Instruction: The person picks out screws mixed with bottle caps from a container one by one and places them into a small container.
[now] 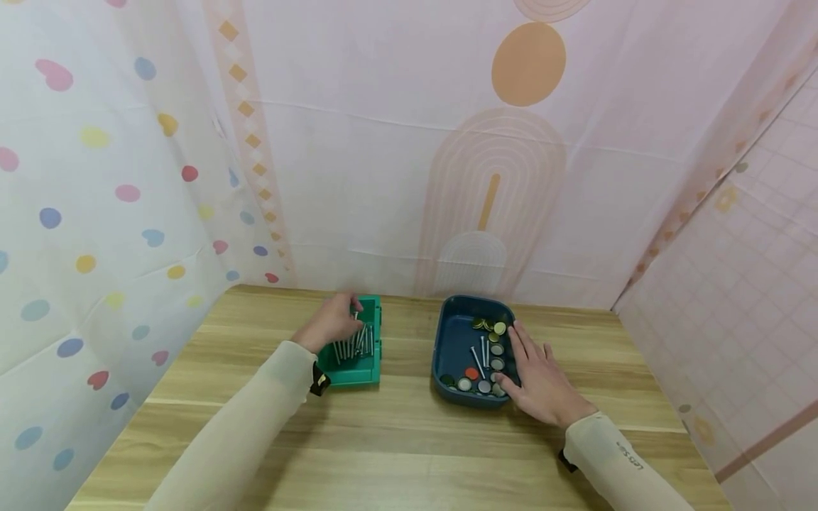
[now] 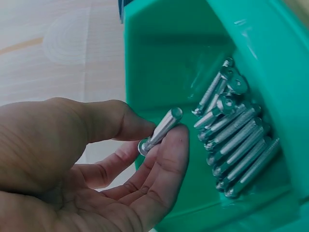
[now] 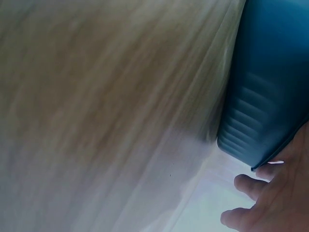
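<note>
Over the green bin (image 1: 358, 377), my left hand (image 1: 334, 323) pinches a silver bolt (image 2: 166, 126) between thumb and fingertips, its head down toward the palm in the left wrist view. More bolts (image 2: 239, 142) lie side by side on the bin's floor. My right hand (image 1: 542, 383) rests on the right rim of a dark blue tray (image 1: 456, 341), fingers extended along the edge and thumb reaching over the inside. Inside that tray are several bottle caps, gold (image 1: 500, 328), silver (image 1: 497, 350) and one orange-red (image 1: 471, 372), along with a few bolts (image 1: 483, 353).
Both containers stand toward the back of a wood-grain table (image 1: 409, 440), with a strip of tabletop between them. A patterned pale cloth (image 1: 358, 184) hangs right behind the table, and more cloth closes off the left and right sides.
</note>
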Demonstrator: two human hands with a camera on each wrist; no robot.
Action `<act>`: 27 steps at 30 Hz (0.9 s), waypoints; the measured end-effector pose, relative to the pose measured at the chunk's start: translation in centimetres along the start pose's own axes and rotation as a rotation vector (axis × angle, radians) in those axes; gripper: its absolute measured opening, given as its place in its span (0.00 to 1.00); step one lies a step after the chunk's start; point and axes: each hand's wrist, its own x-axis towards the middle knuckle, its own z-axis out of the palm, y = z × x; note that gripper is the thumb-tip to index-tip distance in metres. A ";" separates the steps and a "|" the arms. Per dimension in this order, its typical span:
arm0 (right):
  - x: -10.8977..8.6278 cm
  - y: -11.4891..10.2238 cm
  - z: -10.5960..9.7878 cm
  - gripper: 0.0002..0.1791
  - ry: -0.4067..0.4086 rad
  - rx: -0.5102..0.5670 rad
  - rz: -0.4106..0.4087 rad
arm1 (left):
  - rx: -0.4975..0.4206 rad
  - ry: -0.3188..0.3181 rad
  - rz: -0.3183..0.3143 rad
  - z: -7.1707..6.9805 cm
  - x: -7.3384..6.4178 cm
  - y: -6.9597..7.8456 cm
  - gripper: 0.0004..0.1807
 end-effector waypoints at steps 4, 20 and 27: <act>0.0 0.0 0.0 0.54 0.004 0.005 -0.005 | -0.008 -0.035 -0.031 0.3 0.4 -0.2 0.20; 0.0 -0.1 -0.2 0.54 0.000 0.006 -0.001 | 0.008 -0.100 -0.075 1.9 3.8 -2.6 0.23; 0.0 0.1 -0.1 0.54 0.001 0.003 0.001 | 0.021 -0.115 -0.080 2.7 5.6 -3.9 0.26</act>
